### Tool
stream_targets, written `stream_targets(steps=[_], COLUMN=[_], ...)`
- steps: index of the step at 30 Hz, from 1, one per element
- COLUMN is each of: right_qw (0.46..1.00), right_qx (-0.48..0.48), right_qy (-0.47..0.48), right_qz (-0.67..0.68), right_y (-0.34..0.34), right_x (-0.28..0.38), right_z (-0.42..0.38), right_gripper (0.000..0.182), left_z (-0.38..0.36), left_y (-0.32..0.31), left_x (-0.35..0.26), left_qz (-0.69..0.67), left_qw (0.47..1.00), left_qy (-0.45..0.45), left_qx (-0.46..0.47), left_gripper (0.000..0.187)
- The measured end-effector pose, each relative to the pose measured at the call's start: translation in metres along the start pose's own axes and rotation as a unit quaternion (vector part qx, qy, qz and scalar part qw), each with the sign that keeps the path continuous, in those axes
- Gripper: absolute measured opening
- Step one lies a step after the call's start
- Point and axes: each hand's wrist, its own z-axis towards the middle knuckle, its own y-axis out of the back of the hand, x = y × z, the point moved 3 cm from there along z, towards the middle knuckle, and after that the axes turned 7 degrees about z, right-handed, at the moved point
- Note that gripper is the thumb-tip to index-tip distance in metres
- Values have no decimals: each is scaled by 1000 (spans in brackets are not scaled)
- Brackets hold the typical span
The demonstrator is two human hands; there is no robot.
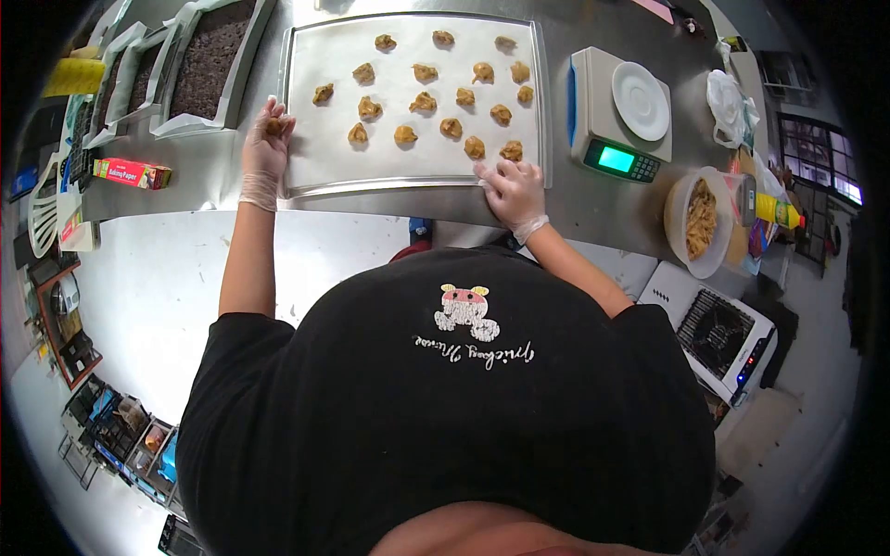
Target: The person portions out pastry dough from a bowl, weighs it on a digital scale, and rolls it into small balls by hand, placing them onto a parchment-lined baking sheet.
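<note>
A baking tray [417,186] lined with white paper lies before me, with several lumps of cookie dough [424,102] spread over it. My left hand [263,153], in a clear plastic glove, is at the tray's left side, its fingers curled around a brown lump of dough [275,126]. Also gloved, my right hand [515,195] reaches over the front right edge of the tray with thumb and fingers apart. Its fingertips are right by the nearest dough lump [511,150] in that corner.
A digital scale [593,111] bearing a white plate [642,100] stands right of the tray. Farther right is a tub [681,218] of dough. Paper-lined pans of dark cake [215,65] and a baking paper box [133,173] sit on the left.
</note>
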Motion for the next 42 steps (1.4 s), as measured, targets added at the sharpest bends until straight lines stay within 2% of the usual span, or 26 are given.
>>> stream_targets(steps=[5,9,11,12,13,15,16,18,19,21,22,25,26,27,29,30,33,35,37,38,42], right_qw=[1000,1000,1000,1000,1000,1000,1000,999,999,999,999,999,999,998,998,998,999,999,999,999,999], right_qx=[-6,16,19,17,15,21,24,23,21,12,15,36,35,39,41,39,38,31,33,33,30], right_qy=[6,1,4,1,-3,-4,-9,-21,-26,-19,-17,-25,-24,-27,-24,-22,-21,-23,-22,-20,-18], right_qz=[-2,-1,-8,-2,3,7,8,14,9,26,22,29,31,33,43,35,32,34,34,34,35], right_y=[2,1,2,3,4,2,1,-3,-2,2,2,5,6,6,3,2,2,4,3,3,3], right_x=[1,1,3,4,4,1,0,-3,-3,-1,-1,-1,0,-1,-1,-3,-3,-2,-3,-3,-4], right_z=[0,-3,-4,-3,-3,-4,-5,-6,-5,-5,-4,-3,-3,-3,-2,-2,-2,-2,-3,-3,-2], right_gripper=[28,34,35,35,36,38,37,37,37,37,38,37,37,38,40,40,41,41,41,42,42], left_z=[-1,8,20,34,44,65,86,127,125,113,117,122,124,125,118,115,113,104,104,108,124], left_y=[-3,-12,-21,-23,-29,-51,-51,-57,-70,-102,-106,-103,-99,-95,-92,-90,-90,-102,-107,-105,-97], left_x=[-2,-10,-17,-19,-24,-36,-35,-28,-30,-41,-38,-31,-30,-28,-32,-33,-30,-31,-27,-25,-25], left_qz=[-4,18,94,139,140,341,342,589,587,768,785,795,769,771,737,721,741,761,730,741,742], left_qw=[1000,999,993,988,988,934,933,795,795,617,587,572,608,606,630,648,630,614,610,598,617], left_qy=[-9,30,69,59,55,19,17,-85,-87,-134,-152,-149,-149,-149,-238,-243,-233,-210,-298,-294,-260], left_qx=[2,-15,0,40,37,111,110,121,127,105,124,133,130,125,57,35,18,20,79,77,43], left_gripper=[31,32,33,41,41,42,42,41,41,38,40,42,46,46,50,53,55,50,41,29,24])
